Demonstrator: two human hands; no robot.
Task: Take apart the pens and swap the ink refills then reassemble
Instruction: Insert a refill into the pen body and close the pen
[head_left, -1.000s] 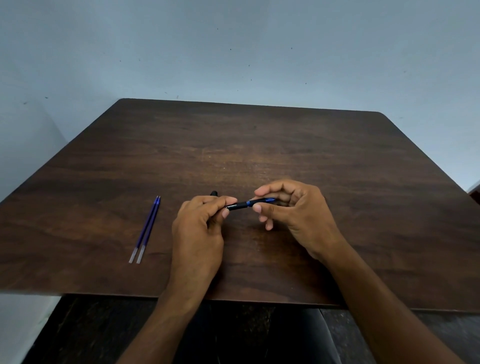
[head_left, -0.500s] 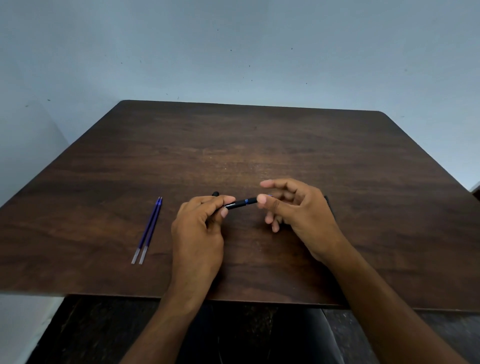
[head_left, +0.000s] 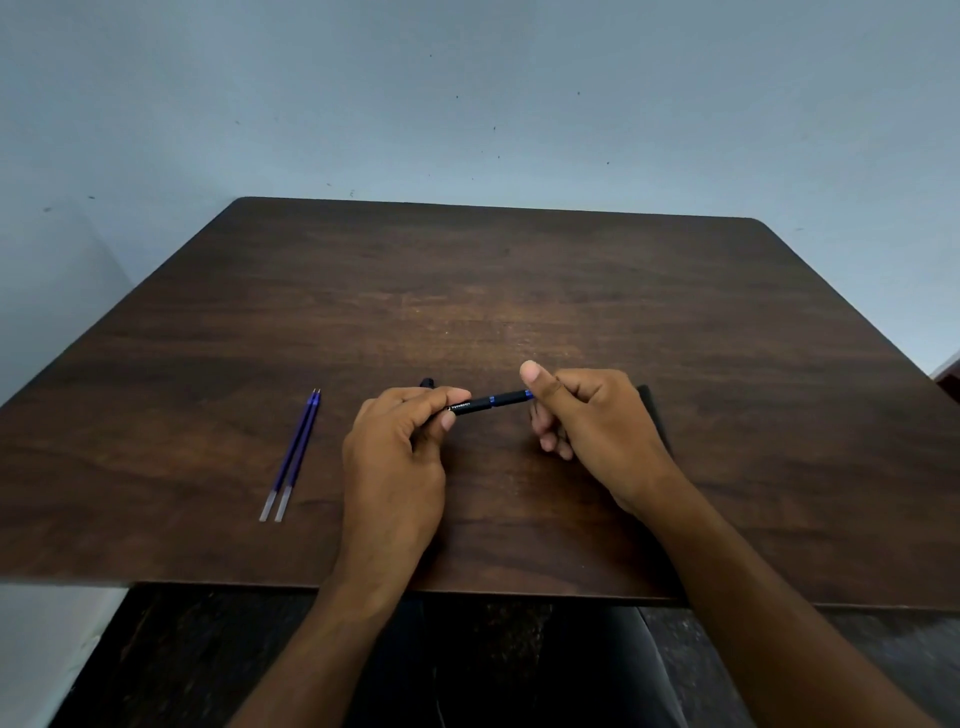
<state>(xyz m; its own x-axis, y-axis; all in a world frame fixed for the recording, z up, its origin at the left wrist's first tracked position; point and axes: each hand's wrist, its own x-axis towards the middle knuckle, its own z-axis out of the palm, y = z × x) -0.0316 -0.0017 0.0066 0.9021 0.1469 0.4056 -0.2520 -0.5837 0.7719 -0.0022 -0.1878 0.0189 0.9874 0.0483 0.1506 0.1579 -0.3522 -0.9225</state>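
A black pen (head_left: 485, 403) with blue rings is held level just above the dark wooden table (head_left: 519, 291). My left hand (head_left: 397, 457) grips its left end, whose black tip pokes out behind the knuckles. My right hand (head_left: 592, 421) pinches the right end, thumb raised. Two blue ink refills (head_left: 292, 456) lie side by side on the table to the left of my left hand, clear ends toward me. A second dark pen (head_left: 655, 415) lies on the table behind my right hand, mostly hidden.
The table's near edge runs just under my wrists, with a dark floor below it. A pale wall stands behind the far edge. Bare wood stretches across the far half and the right side.
My right hand has turned at the pen's right end: the thumb now points up and more of the barrel shows between the hands. The left hand and the refills have not moved.
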